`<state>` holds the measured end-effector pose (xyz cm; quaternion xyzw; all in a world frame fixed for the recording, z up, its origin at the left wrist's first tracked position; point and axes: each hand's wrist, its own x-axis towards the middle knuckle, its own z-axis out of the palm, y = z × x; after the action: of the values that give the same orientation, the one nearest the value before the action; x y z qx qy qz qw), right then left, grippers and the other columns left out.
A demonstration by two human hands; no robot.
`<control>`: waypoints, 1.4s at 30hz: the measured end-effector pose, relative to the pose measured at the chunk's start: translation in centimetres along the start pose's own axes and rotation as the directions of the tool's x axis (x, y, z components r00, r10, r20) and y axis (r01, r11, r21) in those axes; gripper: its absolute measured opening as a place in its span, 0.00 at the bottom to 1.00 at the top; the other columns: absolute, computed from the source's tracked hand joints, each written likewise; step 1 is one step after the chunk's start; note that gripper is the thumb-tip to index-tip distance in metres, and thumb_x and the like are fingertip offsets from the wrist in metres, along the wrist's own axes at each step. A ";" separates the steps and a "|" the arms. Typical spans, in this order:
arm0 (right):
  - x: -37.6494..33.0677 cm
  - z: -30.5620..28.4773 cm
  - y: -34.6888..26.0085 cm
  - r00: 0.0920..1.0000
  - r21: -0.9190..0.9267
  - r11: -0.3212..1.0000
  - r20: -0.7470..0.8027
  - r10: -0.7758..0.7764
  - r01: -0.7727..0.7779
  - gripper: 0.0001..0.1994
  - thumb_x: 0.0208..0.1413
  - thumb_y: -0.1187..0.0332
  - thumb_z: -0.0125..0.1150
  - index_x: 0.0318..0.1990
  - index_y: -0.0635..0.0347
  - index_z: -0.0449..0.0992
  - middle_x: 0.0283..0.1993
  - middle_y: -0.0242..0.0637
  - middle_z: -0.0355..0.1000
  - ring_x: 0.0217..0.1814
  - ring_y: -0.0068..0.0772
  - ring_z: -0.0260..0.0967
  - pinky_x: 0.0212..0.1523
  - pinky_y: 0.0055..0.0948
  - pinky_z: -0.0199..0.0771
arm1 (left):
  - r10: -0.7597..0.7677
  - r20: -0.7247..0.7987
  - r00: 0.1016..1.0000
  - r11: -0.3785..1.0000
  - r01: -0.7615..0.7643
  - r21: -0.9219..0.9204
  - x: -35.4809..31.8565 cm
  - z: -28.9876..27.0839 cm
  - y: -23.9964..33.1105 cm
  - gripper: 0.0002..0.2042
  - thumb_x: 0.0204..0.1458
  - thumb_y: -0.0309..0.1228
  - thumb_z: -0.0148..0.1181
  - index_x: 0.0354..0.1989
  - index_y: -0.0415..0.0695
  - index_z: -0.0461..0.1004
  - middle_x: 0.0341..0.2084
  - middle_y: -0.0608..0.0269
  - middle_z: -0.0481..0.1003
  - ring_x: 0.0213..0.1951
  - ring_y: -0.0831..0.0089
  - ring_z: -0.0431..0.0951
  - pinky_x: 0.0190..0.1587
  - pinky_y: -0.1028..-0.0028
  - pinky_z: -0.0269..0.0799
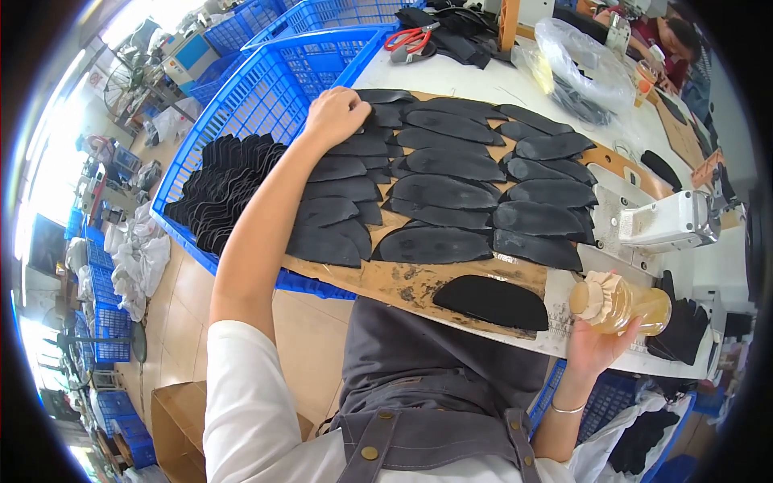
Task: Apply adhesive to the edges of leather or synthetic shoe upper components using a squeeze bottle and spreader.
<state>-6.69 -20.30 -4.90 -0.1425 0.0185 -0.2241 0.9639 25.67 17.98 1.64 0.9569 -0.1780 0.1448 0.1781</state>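
Note:
My right hand [597,348] is wrapped around a bottle [640,310] of yellowish liquid, tilted on its side, with a tan cover over its mouth. It is at the right end of the board, near a single black curved piece [491,304] lying at the front edge. My left hand [334,117] is at the far left corner of the layout, its fingers curled down beside a black piece [382,97]. What those fingers grip, if anything, is hidden. Several overlapping rows of black curved pieces [447,193] cover the tan board [362,278].
A blue crate [278,76] holding stacked black pieces [221,193] stands left of the board. A white sewing machine head [668,221] is at the right. Red-handled scissors [412,38] and a clear plastic bag [584,64] lie toward the back. Another person [672,48] sits at far right.

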 end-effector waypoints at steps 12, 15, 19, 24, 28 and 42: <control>0.0 0.2 0.1 1.000 0.006 1.000 0.019 0.003 -0.003 0.31 0.54 0.55 0.55 0.63 0.52 0.53 0.65 0.47 0.52 0.68 0.43 0.48 0.66 0.48 0.46 | 0.344 0.110 0.932 0.786 -0.350 0.510 -1.1 -1.9 1.6 0.24 0.41 0.24 0.52 0.53 0.46 0.66 0.47 0.61 0.70 0.51 0.62 0.67 0.60 0.54 0.53; 0.0 0.1 0.1 1.000 0.006 1.000 0.018 -0.005 0.004 0.31 0.55 0.55 0.54 0.63 0.52 0.53 0.65 0.47 0.52 0.68 0.43 0.48 0.66 0.48 0.46 | 0.247 0.130 0.960 0.829 -0.279 0.485 -1.3 -2.4 2.7 0.35 0.41 0.24 0.53 0.62 0.45 0.51 0.44 0.58 0.72 0.49 0.60 0.69 0.60 0.54 0.52; 0.0 -0.1 -0.1 0.999 -0.010 1.000 0.032 -0.017 0.018 0.30 0.55 0.55 0.53 0.63 0.52 0.52 0.65 0.47 0.52 0.68 0.44 0.48 0.66 0.48 0.45 | 0.127 0.154 0.980 0.885 -0.182 0.429 -1.8 -3.0 4.2 0.42 0.40 0.23 0.53 0.66 0.46 0.37 0.38 0.51 0.73 0.46 0.58 0.71 0.60 0.53 0.52; 0.0 0.2 0.0 1.000 -0.001 1.000 -0.003 -0.016 0.016 0.31 0.55 0.55 0.54 0.63 0.53 0.52 0.65 0.47 0.52 0.68 0.45 0.48 0.66 0.48 0.45 | 0.171 0.160 0.972 0.894 -0.221 0.390 -2.0 -3.4 4.3 0.42 0.41 0.24 0.53 0.66 0.45 0.38 0.40 0.50 0.73 0.47 0.57 0.70 0.59 0.53 0.53; 0.0 0.3 0.0 1.000 -0.026 1.000 0.019 -0.013 0.013 0.31 0.54 0.54 0.54 0.62 0.54 0.54 0.64 0.47 0.53 0.67 0.45 0.48 0.66 0.48 0.45 | 0.477 -0.148 0.866 0.695 -0.269 0.667 -2.4 -3.0 3.6 0.35 0.44 0.29 0.55 0.63 0.44 0.48 0.45 0.50 0.71 0.50 0.58 0.68 0.59 0.54 0.53; -1.1 5.4 2.0 0.977 -0.585 0.796 0.209 -0.040 0.158 0.38 0.50 0.50 0.57 0.63 0.60 0.49 0.57 0.50 0.59 0.60 0.51 0.57 0.61 0.46 0.57 | 0.553 -0.267 0.790 0.801 -0.592 -0.093 -22.3 1.2 15.1 0.15 0.37 0.27 0.64 0.36 0.41 0.75 0.34 0.62 0.74 0.38 0.68 0.73 0.44 0.67 0.69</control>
<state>-6.27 -16.71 -0.33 -0.4603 -0.0095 -0.2426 0.8540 0.04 10.82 -2.68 0.8155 -0.4505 0.2841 0.2263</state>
